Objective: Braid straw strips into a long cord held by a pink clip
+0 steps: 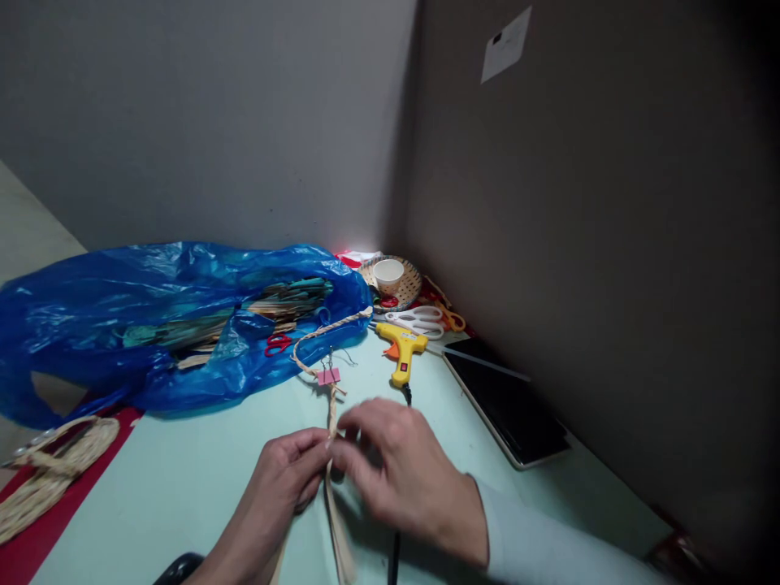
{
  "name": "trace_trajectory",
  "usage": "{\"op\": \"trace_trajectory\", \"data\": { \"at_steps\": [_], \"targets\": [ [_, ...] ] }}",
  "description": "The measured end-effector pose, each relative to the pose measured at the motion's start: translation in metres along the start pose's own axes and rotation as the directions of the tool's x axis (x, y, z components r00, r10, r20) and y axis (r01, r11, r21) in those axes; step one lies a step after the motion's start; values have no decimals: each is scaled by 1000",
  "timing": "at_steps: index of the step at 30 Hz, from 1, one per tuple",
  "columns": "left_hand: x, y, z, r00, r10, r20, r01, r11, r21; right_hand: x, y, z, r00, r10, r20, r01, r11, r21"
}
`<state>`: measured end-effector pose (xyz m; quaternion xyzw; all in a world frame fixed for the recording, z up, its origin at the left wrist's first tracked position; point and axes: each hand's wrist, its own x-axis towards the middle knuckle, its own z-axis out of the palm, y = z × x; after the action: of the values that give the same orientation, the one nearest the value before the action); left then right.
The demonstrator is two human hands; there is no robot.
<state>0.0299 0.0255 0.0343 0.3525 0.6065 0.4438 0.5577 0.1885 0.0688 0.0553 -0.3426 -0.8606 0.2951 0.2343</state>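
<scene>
A pale braid of straw-like fibre (pixel 332 404) runs across the table towards me, with a pink binder clip (pixel 328 376) fastened on it. My left hand (pixel 285 473) pinches the braid's near end between thumb and fingers. Loose flat strands (pixel 337 532) hang down below that pinch. Just to the right, my right hand (pixel 405 463) is slightly blurred, its thumb and forefinger apart and curved close beside the braid. Beyond the clip, the finished braid bends and lies up over a blue plastic bag (pixel 201 268).
Fibre bundles (pixel 286 301) and red scissors (pixel 279 345) lie on the bag. A yellow glue gun (pixel 402 349), white scissors (pixel 420 321) and a woven tray (pixel 411 284) holding a cup (pixel 388 275) stand behind. To the right is a black tablet (pixel 505 406); coiled braid (pixel 67 467) lies left.
</scene>
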Motion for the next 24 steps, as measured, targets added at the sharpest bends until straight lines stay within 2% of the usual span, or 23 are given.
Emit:
{"op": "trace_trajectory", "data": {
  "at_steps": [1, 2, 4, 6, 10, 14, 19, 24],
  "targets": [
    [0, -1, -1, 1000, -6, 27, 7, 1000, -13, 4, 4, -3, 997, 80, -8, -79, 992, 96],
    [0, -2, -2, 998, -9, 63, 11, 1000, -24, 9, 7, -3, 991, 121, 63, -131, 969, 208],
    [0, -2, -3, 995, -1, 101, 4, 1000, -26, 15, 14, -1, 952, 107, 285, -226, 876, 426],
    [0, -2, -3, 995, 2, 96, 1, 1000, -31, 19, 19, 5, 920, 72, 385, -271, 827, 493],
    [-1, 0, 1, 997, 16, 71, -14, 999, -32, 19, 21, 8, 956, 63, 288, -163, 927, 339],
    [-1, -3, 2, 996, 49, 73, -48, 999, -10, 17, 22, 4, 978, 10, 208, -77, 946, 316],
    [-4, -4, -1, 994, 81, 74, -90, 986, 141, 17, 25, 11, 979, 98, 180, -161, 911, 379],
    [-4, 4, -9, 983, 181, 26, -176, 896, 407, 18, 26, 18, 965, 202, 166, -253, 885, 392]
  ]
}}
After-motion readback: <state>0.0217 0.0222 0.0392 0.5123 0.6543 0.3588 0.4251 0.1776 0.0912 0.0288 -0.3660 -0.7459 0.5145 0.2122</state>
